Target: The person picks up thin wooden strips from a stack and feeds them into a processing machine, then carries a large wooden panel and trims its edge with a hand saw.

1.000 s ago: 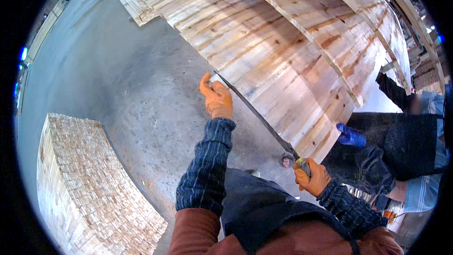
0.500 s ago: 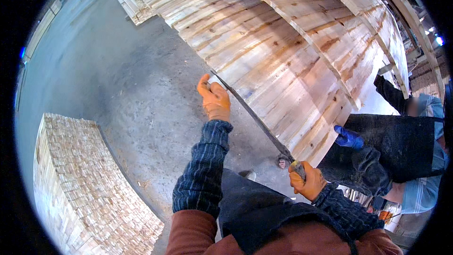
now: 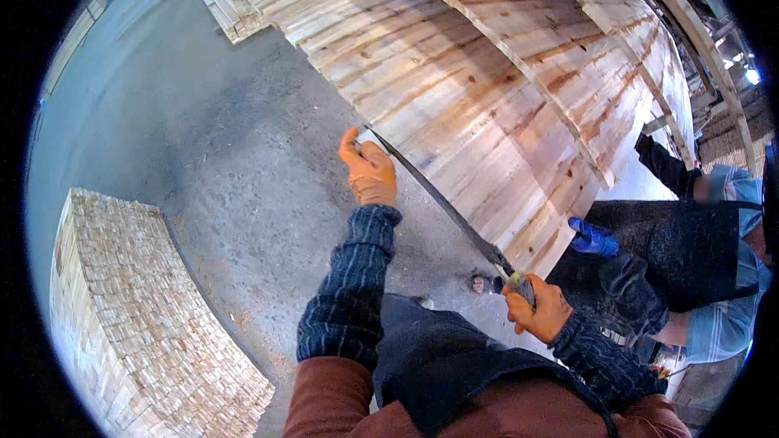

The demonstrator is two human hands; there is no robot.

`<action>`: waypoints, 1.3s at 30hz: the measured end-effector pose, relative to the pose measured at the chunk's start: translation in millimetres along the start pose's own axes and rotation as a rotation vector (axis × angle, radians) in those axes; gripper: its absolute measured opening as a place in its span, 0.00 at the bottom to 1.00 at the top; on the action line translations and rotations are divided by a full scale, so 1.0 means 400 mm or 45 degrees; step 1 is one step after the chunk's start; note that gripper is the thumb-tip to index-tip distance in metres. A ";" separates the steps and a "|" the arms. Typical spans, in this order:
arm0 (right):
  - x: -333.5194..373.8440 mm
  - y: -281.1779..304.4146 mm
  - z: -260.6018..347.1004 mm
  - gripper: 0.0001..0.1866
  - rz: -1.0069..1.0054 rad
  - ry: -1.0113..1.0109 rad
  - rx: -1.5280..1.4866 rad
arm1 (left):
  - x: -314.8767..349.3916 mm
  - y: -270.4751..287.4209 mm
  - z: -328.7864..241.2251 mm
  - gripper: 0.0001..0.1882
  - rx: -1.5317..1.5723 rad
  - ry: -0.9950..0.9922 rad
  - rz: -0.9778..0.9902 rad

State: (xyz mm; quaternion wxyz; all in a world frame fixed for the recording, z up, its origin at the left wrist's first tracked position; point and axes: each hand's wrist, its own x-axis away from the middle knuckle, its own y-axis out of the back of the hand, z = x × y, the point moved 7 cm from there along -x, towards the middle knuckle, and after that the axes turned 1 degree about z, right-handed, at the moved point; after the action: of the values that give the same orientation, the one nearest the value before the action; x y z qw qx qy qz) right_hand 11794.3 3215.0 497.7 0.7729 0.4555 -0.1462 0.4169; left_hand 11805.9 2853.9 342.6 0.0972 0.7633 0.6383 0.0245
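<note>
the head view looks down on two orange-gloved hands working one long dark metal blade (image 3: 442,199) that runs slantwise from upper left to lower right along the edge of a big wooden panel (image 3: 487,81). the left hand (image 3: 371,170) is up at the far tip of the blade, fingers curled round it where it meets the panel's edge. the right hand (image 3: 537,308) is clenched on the blade's handle end, low and near the body, just below the panel's lower corner. both forearms wear dark blue checked sleeves. the panel is one broad sheet of many pale planks with reddish streaks, crossed by two raised battens. on the grey concrete floor (image 3: 203,138) to the left stands one stack of small wooden blocks (image 3: 138,316), well apart from the hands. one more pile of planks (image 3: 227,0) lies at the top left. at the right one other person in a dark apron (image 3: 673,243) crouches beside the panel, with one blue-gloved hand (image 3: 592,237) near its lower corner.
</note>
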 end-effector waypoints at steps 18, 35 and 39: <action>-0.126 0.035 0.113 0.24 -0.061 0.022 0.148 | 0.008 -0.001 -0.055 0.24 -0.093 0.072 0.156; -0.172 0.041 0.157 0.26 0.085 -0.064 0.158 | 0.010 -0.004 -0.031 0.25 -0.059 0.134 0.175; -0.438 -0.033 0.314 0.24 -0.032 0.100 0.078 | 0.037 -0.048 -0.101 0.26 -0.156 0.112 0.340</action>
State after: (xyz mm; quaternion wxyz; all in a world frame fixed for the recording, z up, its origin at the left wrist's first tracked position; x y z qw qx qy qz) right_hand 11716.9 3018.6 451.9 0.7688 0.4641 -0.0972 0.4291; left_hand 11783.3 2876.3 377.3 0.1113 0.8322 0.5321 0.1094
